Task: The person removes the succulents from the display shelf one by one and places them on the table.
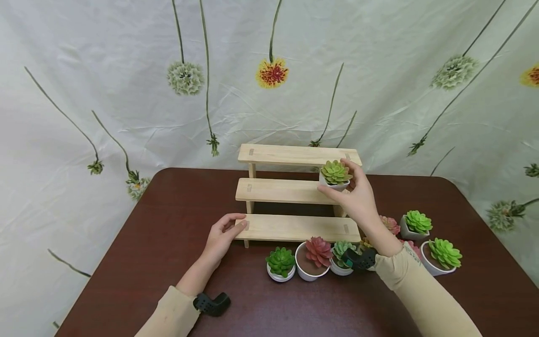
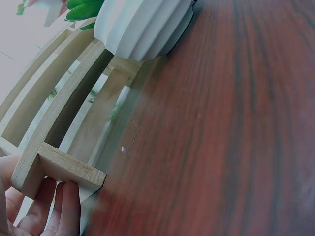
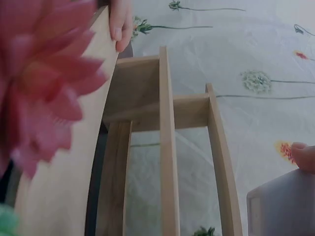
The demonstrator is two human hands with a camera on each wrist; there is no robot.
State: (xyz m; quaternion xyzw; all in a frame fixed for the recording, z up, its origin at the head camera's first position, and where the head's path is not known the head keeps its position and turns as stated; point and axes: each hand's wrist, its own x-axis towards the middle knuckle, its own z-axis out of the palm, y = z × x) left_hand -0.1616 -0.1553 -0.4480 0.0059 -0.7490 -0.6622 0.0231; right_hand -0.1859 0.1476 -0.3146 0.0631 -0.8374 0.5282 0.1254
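A three-tier wooden plant stand [image 1: 290,228] stands on the table. My left hand [image 1: 220,239] grips the left end of its lowest board; in the left wrist view, fingers [image 2: 68,211] curl beneath that board. My right hand [image 1: 360,199] pinches a small white square pot with a light green succulent [image 1: 336,172], thumb on one side and fingers on the other. That pot is at the right end of the middle board; whether it touches the board I cannot tell. The right wrist view shows only part of the pot [image 3: 278,204] and a fingertip [image 3: 304,156].
In front of the stand are a dark green succulent [image 1: 280,261], a red one [image 1: 318,252] in a round white pot and a blue-green one [image 1: 343,252]. More potted succulents [image 1: 445,253] stand right, partly behind my right forearm. A flower-print cloth [image 1: 269,112] hangs behind the table.
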